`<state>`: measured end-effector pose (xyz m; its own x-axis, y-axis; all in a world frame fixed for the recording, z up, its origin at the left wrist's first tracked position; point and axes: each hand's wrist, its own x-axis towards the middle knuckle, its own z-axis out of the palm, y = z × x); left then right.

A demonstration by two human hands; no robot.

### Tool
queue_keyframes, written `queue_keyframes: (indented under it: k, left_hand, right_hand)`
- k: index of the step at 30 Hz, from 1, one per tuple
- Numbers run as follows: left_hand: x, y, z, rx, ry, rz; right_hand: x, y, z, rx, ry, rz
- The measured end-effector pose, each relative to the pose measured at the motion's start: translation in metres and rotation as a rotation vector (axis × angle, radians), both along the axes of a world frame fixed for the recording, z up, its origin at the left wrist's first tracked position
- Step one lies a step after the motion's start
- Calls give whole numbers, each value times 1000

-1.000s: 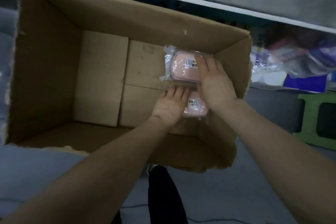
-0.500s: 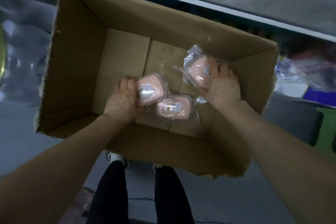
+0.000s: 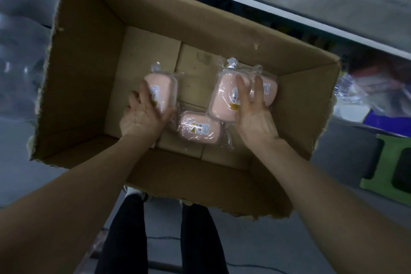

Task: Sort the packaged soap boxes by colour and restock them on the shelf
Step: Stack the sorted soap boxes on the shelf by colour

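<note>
Pink wrapped soap boxes sit in the cardboard carton (image 3: 89,62). Left hand (image 3: 142,115) clasps the left soap box (image 3: 164,89); right hand (image 3: 255,122) clasps the tilted soap box (image 3: 224,98), with the far soap box (image 3: 270,91) just beyond its fingertips. Between the hands lies the loose soap box (image 3: 200,129).

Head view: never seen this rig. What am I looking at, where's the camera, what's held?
No machine here: these are a person's bare hands, filmed by one wide-angle camera worn on the head, looking down. An open brown cardboard box holds four pink soap boxes wrapped in clear plastic. The left hand holds the leftmost pack. The right hand grips a tilted pack and touches the rear pack behind it. The fourth pack lies loose on the box floor.
</note>
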<state>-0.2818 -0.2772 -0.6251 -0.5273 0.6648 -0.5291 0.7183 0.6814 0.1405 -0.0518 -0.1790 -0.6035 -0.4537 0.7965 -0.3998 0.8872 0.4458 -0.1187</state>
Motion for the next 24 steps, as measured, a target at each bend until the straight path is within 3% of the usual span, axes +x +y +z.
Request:
queue_keyframes:
  k: [3,5,7,9,11,13,18,24]
  left_hand:
    - [-4,1,6,-91,-2,-121]
    - [-11,3,10,-29,98,-271]
    - [-25,5,10,22,117,-487]
    - [-38,8,7,-52,139,-819]
    - [-46,13,0,-104,278,-1112]
    - [-48,18,-11,-166,365,-1243]
    - [-52,27,-20,-178,398,-1229]
    - [-73,13,-15,-64,271,-814]
  right_hand:
    - [1,10,5,79,-89,216]
    - [-5,18,11,65,-199,428]
    - [-14,26,14,51,-283,618]
    - [-25,33,11,42,-353,740]
    - [-34,40,3,3,-396,786]
    - [-40,46,-4,-12,-422,769]
    - [-52,54,-2,46,-451,726]
    - [-73,52,-13,61,-537,710]
